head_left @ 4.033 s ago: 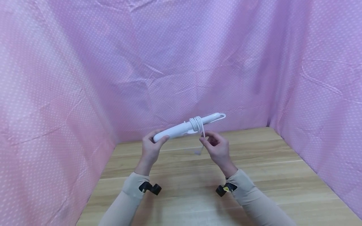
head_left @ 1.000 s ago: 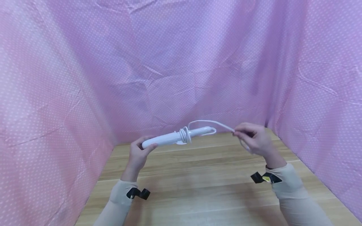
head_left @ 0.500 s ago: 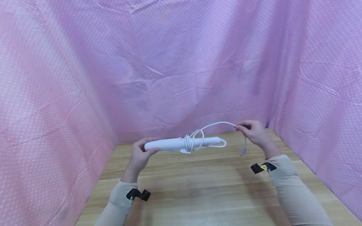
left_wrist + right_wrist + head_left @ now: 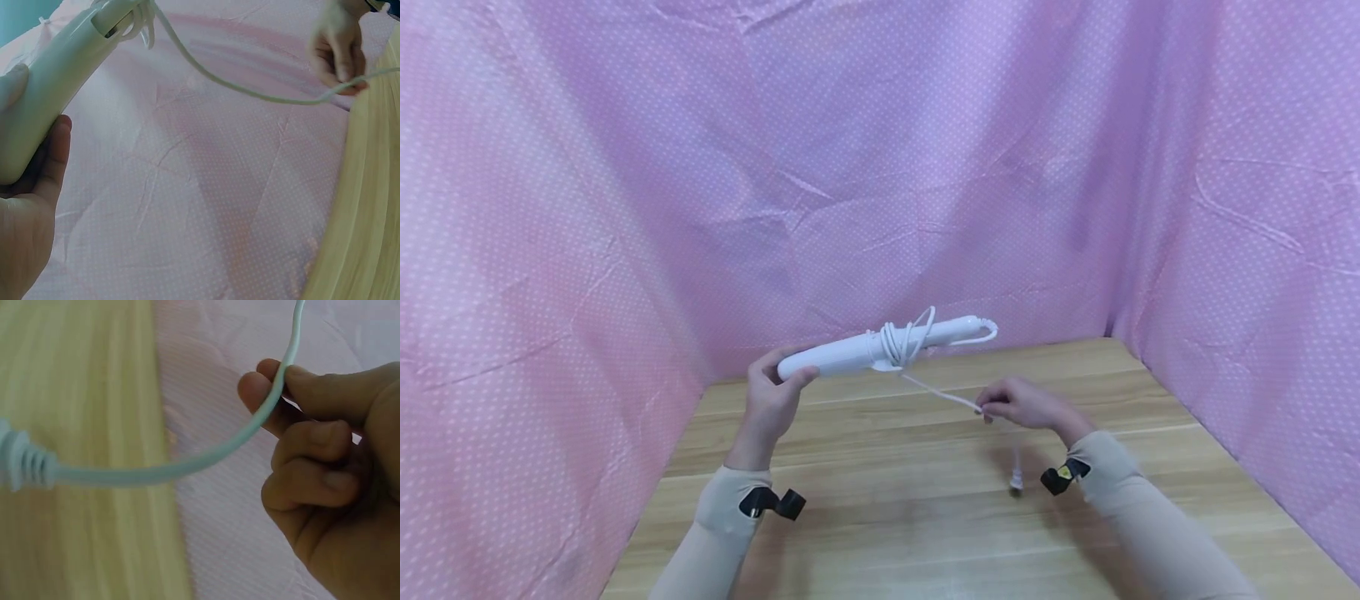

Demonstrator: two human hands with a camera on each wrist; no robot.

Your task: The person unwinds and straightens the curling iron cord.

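My left hand grips the thick rounded end of a white hair iron, holding it above the table, tilted up to the right. Loops of its white cord are wound round the middle, and one loop stands loose. From there the cord's free length runs down to my right hand, which pinches it between thumb and fingertips. Below that hand dangles the plug. In the left wrist view the hair iron lies between thumb and fingers. The right wrist view shows the pinched cord with the plug's ribbed neck.
A light wood-grain table lies under both hands. Pink dotted cloth hangs at the back and along both sides. Each wrist carries a small black camera mount.
A cord length has come off the winding and the loops look looser. My right hand went out to the right with the cord, then dropped lower and nearer. The left hand keeps its grip.
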